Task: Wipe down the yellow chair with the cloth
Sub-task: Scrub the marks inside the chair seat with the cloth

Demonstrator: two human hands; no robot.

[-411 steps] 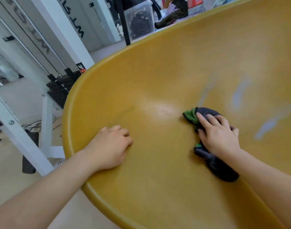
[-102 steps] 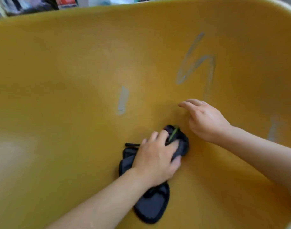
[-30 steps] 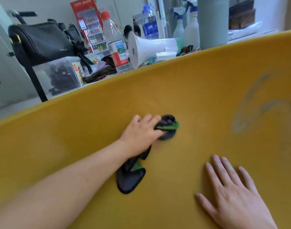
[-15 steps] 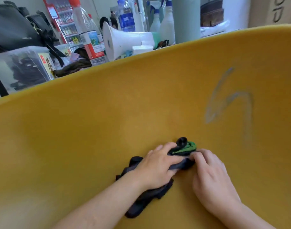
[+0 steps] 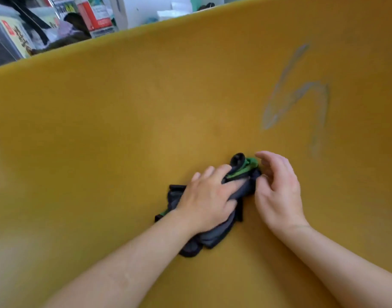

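The yellow chair (image 5: 124, 130) fills the view, its curved inner shell facing me. A dark grey cloth with green trim (image 5: 213, 238) lies bunched against the shell at centre. My left hand (image 5: 208, 196) lies over the cloth and grips it, with the fabric bulging out between fingers and thumb. My right hand (image 5: 279, 192) sits just right of the cloth, its fingers arched over the green end and its thumb touching the cloth's edge. Grey smear marks (image 5: 297, 96) streak the shell at upper right.
Beyond the chair's top rim is a cluttered surface with a clear plastic box (image 5: 6, 41), a labelled bottle (image 5: 95, 14) and a white megaphone (image 5: 132, 10). The chair rim runs diagonally across the top of the view.
The view has tilted downward, hiding more of the clutter. My left hand stays on the cloth. My right hand's fingers have lifted off the cloth's end into an arch, leaving the thumb against it.
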